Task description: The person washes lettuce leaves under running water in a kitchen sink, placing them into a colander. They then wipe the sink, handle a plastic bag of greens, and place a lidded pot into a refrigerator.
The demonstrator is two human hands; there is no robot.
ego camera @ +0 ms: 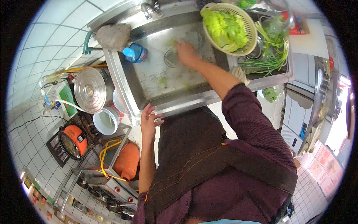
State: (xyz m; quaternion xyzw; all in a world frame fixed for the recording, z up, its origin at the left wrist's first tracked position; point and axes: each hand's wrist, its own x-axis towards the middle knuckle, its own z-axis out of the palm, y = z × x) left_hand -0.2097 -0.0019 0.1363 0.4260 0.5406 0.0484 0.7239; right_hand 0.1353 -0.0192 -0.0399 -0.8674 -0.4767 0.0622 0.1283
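Observation:
My right hand (186, 53) reaches down into the stainless steel sink (151, 72), beside the round drain (168, 59). It is blurred, and its fingertips are near a bit of green leaf (172, 42); whether they grip it cannot be made out. Other leaf scraps (162, 81) lie on the wet basin floor. My left hand (149, 123) is by the sink's front left corner, fingers apart and holding nothing. A cream plastic colander (253, 36) full of lettuce leaves (226, 29) rests at the basin's right side.
A blue bottle (136, 53) stands in the basin's left corner, near a large stone (114, 36). Spring onions (265, 65) and a cloth (239, 75) lie to the right. At left are a lidded metal pot (90, 90), a white bucket (105, 121) and an orange gas cylinder (127, 161).

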